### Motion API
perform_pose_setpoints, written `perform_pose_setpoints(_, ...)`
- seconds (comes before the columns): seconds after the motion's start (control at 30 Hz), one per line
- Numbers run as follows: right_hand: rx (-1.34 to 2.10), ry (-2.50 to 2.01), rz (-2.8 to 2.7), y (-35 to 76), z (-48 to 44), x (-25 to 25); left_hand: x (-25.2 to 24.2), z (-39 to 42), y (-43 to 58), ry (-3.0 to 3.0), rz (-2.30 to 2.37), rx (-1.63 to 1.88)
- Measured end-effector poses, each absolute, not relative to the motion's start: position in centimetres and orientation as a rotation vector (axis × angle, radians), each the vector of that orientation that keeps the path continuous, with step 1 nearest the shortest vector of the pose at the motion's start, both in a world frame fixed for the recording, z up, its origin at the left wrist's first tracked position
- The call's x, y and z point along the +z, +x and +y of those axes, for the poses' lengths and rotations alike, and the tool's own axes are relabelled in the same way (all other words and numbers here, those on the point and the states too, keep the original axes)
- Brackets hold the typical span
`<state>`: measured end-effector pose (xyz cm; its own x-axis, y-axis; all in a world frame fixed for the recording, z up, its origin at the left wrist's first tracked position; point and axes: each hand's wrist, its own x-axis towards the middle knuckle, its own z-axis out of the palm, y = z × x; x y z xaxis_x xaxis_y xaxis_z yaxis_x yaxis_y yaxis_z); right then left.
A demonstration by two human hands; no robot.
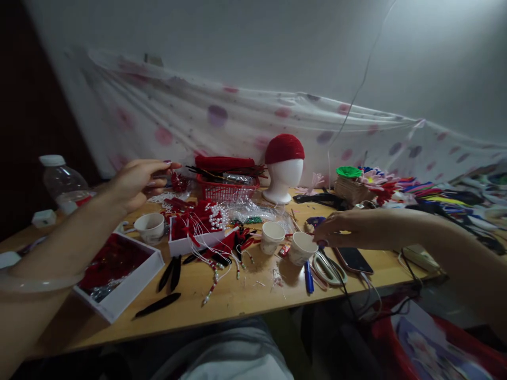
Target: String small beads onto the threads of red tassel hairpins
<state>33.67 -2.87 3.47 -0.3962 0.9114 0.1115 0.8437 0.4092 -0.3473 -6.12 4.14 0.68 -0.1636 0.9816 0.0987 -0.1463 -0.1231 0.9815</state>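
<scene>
My left hand (137,182) is raised over the left part of the wooden table (237,301), fingers pinched on a small red ornament (179,182). A pale bangle (35,282) sits on that wrist. My right hand (336,229) reaches in from the right, fingertips closed at the rim of a white paper cup (300,248); what they hold is too small to make out. A second paper cup (272,236) stands just left of it, and a third (150,227) sits below my left hand.
A white tray of red pieces (119,274), a box with red and pearl strings (198,227), a red basket (227,190), a foam head with a red cap (284,169), scissors (328,269), a phone (354,259), a bottle (63,182) and black feathers (158,303).
</scene>
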Motion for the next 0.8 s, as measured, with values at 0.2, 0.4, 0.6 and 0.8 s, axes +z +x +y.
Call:
perform_pose_setpoints(0.2,0.382,-1.824,-2.427,34.0,-1.4,6.8,1.1,3.5,-6.1,1.168,1.127,1.462)
perform_pose_setpoints(0.4,0.138,-1.421,-2.161,29.7,-3.2,5.9,1.1,1.8,-5.2,1.164,1.000,1.360)
perform_pose_setpoints(0.6,0.258,-0.881,-1.841,20.6,-6.6,-2.8,-0.7,-2.2,-3.8,1.150,0.756,1.270)
perform_pose_setpoints(0.8,0.256,-0.664,-1.737,14.7,-5.5,-7.1,-3.6,-4.7,-2.2,1.021,0.582,1.245)
